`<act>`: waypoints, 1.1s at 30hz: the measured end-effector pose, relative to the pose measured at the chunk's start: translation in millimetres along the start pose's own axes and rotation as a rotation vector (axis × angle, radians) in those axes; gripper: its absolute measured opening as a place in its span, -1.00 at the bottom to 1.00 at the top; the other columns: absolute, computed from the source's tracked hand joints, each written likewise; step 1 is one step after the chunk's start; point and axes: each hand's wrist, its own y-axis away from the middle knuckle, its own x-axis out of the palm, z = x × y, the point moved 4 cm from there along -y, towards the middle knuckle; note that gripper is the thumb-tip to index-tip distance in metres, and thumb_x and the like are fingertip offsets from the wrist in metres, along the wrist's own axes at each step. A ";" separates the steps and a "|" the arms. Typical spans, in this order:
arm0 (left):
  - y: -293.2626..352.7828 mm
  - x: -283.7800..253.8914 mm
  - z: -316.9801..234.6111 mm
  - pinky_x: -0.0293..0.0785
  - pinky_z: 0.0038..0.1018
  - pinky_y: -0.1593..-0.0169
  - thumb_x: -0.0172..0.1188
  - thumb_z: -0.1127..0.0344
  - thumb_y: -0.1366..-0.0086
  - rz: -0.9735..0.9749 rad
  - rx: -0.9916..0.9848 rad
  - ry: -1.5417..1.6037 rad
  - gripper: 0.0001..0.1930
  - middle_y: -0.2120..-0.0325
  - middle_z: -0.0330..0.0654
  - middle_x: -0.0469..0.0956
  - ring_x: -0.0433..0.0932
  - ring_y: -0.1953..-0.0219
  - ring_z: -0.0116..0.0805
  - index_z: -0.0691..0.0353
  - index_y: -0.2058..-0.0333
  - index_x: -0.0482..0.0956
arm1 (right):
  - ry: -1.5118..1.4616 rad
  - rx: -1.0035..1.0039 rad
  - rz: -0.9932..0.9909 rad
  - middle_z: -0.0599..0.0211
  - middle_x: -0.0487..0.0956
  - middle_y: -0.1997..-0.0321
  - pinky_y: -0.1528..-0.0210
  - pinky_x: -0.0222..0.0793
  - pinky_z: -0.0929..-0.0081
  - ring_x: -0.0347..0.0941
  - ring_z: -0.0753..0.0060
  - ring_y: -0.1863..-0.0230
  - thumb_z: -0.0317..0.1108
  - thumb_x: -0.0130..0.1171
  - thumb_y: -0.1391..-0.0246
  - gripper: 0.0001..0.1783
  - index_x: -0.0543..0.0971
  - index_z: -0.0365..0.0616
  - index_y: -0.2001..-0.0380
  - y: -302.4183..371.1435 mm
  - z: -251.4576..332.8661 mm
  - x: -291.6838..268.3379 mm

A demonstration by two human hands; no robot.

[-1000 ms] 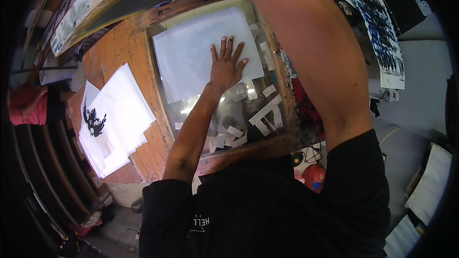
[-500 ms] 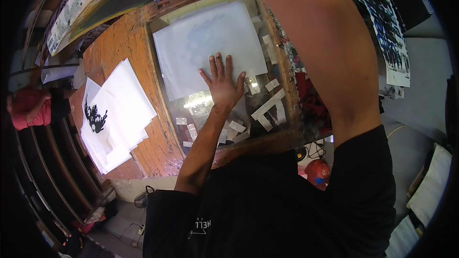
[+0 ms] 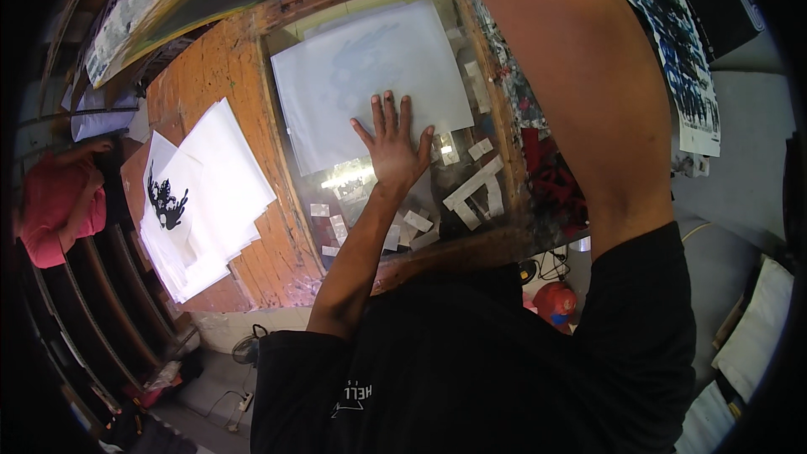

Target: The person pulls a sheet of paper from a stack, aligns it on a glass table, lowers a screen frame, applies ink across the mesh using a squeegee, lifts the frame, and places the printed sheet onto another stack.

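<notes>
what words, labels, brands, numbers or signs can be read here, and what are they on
Black T-shirt: white chest lettering, upside down in view; I won't copy it out.
Blue-and-black printed sheet, upper right: lettering near its lower end, too small to read.
Black panel, far upper right: pale rounded mark, too unclear to read.
Translucent sheet under the left hand: faint design, no readable text.

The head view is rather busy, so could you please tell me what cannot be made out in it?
In the head view:
Right hand: cut off by the top edge; only the right arm shows.
Pale sheet: partly hidden behind the left hand; the faint shape on or beneath it is too blurred to identify.
White paper stack: lower sheets mostly covered by the top ones.
Person in pink: anything held is too small and dim.
</notes>
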 end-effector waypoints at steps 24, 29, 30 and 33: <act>104.8 -136.3 22.1 0.28 -0.05 -0.28 0.20 0.06 -0.43 -0.319 -0.738 2.054 -0.55 -0.17 -0.15 0.39 0.34 -0.29 -0.14 0.19 -0.14 0.41 | 0.041 -0.084 -0.179 0.06 0.62 -0.04 -0.15 0.27 0.09 0.51 0.03 -0.11 -0.63 0.16 0.05 -0.53 0.60 -0.17 0.00 220.1 16.2 122.9; 125.7 -63.7 39.5 0.36 -0.11 -0.17 0.15 0.03 -0.45 -0.085 -1.202 2.117 -0.55 -0.11 -0.13 0.39 0.36 -0.19 -0.16 0.19 -0.13 0.36 | -0.090 0.014 0.075 0.09 0.63 0.02 -0.15 0.23 0.06 0.51 0.03 -0.07 -0.69 0.17 0.10 -0.44 0.55 -0.17 -0.06 201.5 -58.3 202.8; 125.3 -57.5 41.7 0.36 -0.11 -0.17 0.15 0.03 -0.45 -0.089 -1.219 2.105 -0.57 -0.09 -0.14 0.40 0.37 -0.18 -0.16 0.19 -0.10 0.37 | -0.080 0.016 0.120 0.10 0.63 0.02 -0.15 0.23 0.06 0.51 0.03 -0.07 -0.70 0.17 0.11 -0.42 0.54 -0.17 -0.08 185.4 -71.7 216.8; 130.4 -46.9 45.6 0.39 -0.14 -0.11 0.22 0.17 -0.42 -0.128 -1.310 2.097 -0.72 0.09 -0.19 0.49 0.47 -0.06 -0.25 0.16 0.06 0.39 | 0.008 0.069 0.268 0.15 0.64 0.02 -0.16 0.25 0.02 0.51 0.03 -0.06 -0.72 0.18 0.13 -0.38 0.54 -0.13 -0.09 133.7 -100.5 248.2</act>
